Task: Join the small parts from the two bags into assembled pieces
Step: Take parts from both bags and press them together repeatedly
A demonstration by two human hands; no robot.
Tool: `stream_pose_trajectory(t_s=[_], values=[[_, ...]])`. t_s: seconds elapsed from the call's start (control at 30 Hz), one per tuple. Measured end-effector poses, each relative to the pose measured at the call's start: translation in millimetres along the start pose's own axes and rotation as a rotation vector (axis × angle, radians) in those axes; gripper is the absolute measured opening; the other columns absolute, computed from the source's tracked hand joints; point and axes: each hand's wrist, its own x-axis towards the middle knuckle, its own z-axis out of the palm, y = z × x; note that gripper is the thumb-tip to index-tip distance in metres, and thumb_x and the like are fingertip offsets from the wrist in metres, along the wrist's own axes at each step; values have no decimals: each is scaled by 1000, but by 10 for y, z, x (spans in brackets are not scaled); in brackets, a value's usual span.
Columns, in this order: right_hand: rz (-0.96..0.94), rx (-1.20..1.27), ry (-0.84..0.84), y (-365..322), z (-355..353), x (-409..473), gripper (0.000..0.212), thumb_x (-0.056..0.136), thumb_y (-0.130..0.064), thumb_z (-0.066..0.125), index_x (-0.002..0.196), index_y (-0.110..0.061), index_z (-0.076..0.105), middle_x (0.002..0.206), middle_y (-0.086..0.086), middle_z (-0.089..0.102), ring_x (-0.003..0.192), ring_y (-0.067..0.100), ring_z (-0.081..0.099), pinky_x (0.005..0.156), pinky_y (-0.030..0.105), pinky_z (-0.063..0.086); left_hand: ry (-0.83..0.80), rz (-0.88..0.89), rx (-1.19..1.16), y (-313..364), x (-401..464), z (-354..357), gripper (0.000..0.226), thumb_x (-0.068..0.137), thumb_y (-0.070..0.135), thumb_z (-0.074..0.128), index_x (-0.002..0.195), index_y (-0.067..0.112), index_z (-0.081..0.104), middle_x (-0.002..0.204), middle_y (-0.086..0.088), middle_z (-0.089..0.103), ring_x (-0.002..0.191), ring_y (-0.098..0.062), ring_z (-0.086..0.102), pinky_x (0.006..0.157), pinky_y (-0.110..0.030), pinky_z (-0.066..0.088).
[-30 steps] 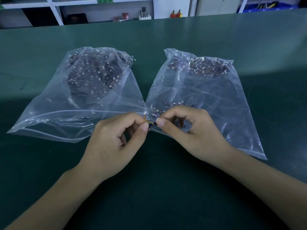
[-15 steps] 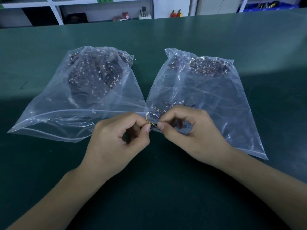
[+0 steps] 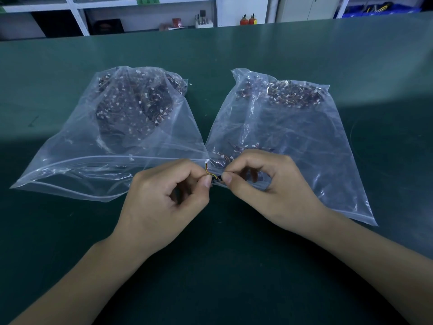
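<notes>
Two hands, left hand (image 3: 164, 202) and right hand (image 3: 269, 184), pinching one wired part (image 3: 214, 178) | bags at 11 (image 3: 112, 137) and 1 (image 3: 293, 137) o'clock

Two clear bags, left bag (image 3: 112, 141) and right bag (image 3: 293, 137), lie mid-frame holding dark parts; my pinched wired piece (image 3: 212, 175) sits centre.

Dimly lit overall, with a cool greenish cast. Brightest at the far shelving (image 3: 145, 17), nearly washed out. Crossed by a paler band of light over the middle of the green table (image 3: 351, 66), then darkened sharply toward the near edge under a broad shadow. Flecked with soft glare on the creases of the left bag (image 3: 70, 160) and the right bag (image 3: 328, 148). Bowed by wide-angle distortion along the table's far edge. Fairly sharp at centre, softer toward the corners.
</notes>
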Motion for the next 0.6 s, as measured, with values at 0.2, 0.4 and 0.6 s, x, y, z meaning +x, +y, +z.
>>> stream_pose_trajectory(t_s=[0.2,0.4,0.6], values=[[-10,-4,-14,6,-6,1,9,95,-7,76,86,-9,75,80,-5,69,76,21,65,73,44,51,-3,17,20,-11,0,6,20,95,21,66,78,11,71,67,11,59,60,-8,55,58,-11,39],[5,-24,23,39,-21,17,9,98,-15,74,90,-14,77,80,-6,70,76,19,62,72,33,49,58,-46,-28,-4,-2,-2,12,100,25,69,92,21,77,78,12,70,67,-10,65,53,-24,49],[-110,-333,-13,75,-92,39,20,91,-25,81,109,-19,74,91,-10,67,84,13,62,80,26,50,132,-43,-67,-26,9,-34,12,100,19,72,110,21,79,98,13,73,81,-16,73,54,-30,59]])
